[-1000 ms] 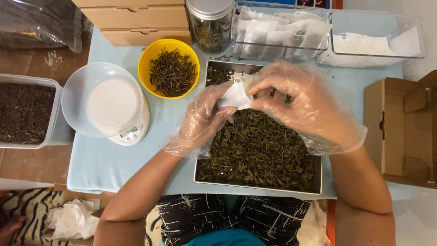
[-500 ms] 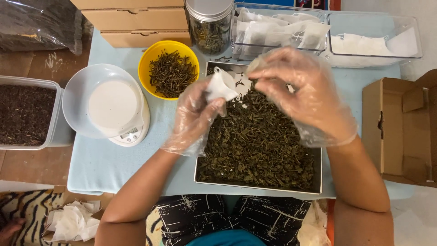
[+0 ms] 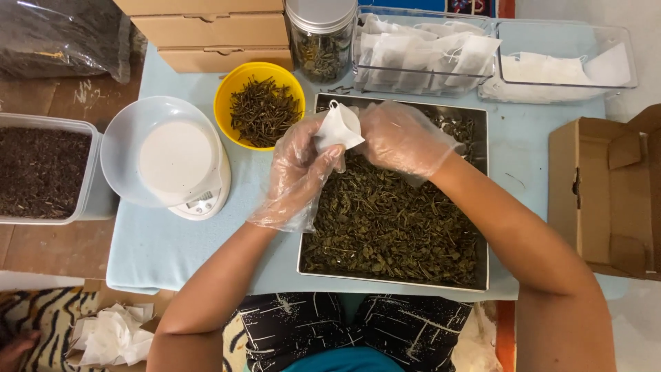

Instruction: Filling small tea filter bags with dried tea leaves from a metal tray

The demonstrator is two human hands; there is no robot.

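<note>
Loose dried green tea leaves (image 3: 385,220) are filling most of the shallow rectangular steel tray (image 3: 480,207) that's sitting on the pale blue desk (image 3: 165,241). That stuff is light, crumbly and spills easily, so pinching works better than grabbing. Left hand (image 3: 299,172), in a thin clear plastic glove, is curling its fingers around a small white paper filter bag (image 3: 337,129), holding it over the tray's far end. The bag looks super light, soft and easy to tear, so I'd say the mouth edge is the place to hold it. Right hand (image 3: 401,138), gloved too, is closing around the bag's right side. Compared with half a second ago, the right hand is lower and tight against the bag instead of hovering spread above.
</note>
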